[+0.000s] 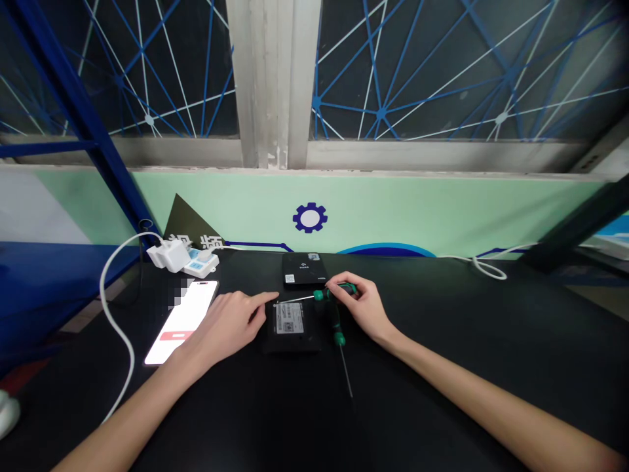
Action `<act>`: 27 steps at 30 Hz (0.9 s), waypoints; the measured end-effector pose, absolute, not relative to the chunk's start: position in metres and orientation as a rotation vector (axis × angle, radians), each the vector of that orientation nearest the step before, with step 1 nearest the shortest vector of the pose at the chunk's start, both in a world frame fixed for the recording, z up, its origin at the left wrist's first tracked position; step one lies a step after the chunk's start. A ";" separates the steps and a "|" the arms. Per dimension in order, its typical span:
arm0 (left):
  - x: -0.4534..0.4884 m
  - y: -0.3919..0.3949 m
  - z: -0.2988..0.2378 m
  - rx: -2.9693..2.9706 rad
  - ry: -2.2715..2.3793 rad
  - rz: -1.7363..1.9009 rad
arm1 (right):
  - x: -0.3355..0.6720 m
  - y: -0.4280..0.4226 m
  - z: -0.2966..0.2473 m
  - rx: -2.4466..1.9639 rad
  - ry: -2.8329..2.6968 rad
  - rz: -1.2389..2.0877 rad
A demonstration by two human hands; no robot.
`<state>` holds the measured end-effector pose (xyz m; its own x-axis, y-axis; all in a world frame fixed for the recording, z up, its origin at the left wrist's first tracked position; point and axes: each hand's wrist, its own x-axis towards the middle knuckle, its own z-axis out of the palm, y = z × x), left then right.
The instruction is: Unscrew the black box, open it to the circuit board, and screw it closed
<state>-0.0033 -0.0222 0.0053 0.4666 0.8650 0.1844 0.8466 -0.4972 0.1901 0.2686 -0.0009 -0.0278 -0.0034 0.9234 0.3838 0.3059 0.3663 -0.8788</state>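
A: On what surface do your hands work?
B: A matte black table, set against a pale green wall bearing a gear emblem. Above it, dark window panes are crossed by blue and white lines; a blue post slants down at the left.

A: Where is the labelled black device?
B: The labelled black device lies flat before you, between your hands, label upward. A second black box sits just behind it.

A: State of each hand?
B: Your right hand pinches the green-and-black handle of a screwdriver, whose shaft points left across the device's far edge. Your left hand grips nothing visible; its index finger is extended to the device's far left corner, beside the screwdriver's tip.

A: What else lies nearby?
B: A second screwdriver rests right of the device, its shaft toward you. At the left are a lit phone, a white power strip and a white charger.

A: What is hard to make out?
B: The tip's seating is too small to judge, as is whether your fingertip touches the casing. Your right hand hides part of the held handle; your left forearm covers a corner of the phone, whose upper screen is pixelated. The device's dark edges merge with the table, and a white object is cut off at the left margin.
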 end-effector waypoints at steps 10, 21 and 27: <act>-0.003 -0.022 0.008 2.603 1.540 0.406 | 0.268 -0.003 -0.026 -1.158 -1.577 0.734; -0.004 -0.021 0.008 2.598 1.538 0.410 | 0.267 -0.002 -0.027 -1.135 -1.578 0.765; -0.006 -0.021 0.010 2.600 1.591 0.380 | 0.267 -0.002 -0.027 -1.135 -1.587 0.758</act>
<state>-0.0059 -0.0208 0.0103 0.4334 0.8845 0.1728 0.8673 -0.4614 0.1869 0.2667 -0.0017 -0.0268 -0.0586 0.9301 0.3626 0.3026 0.3627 -0.8814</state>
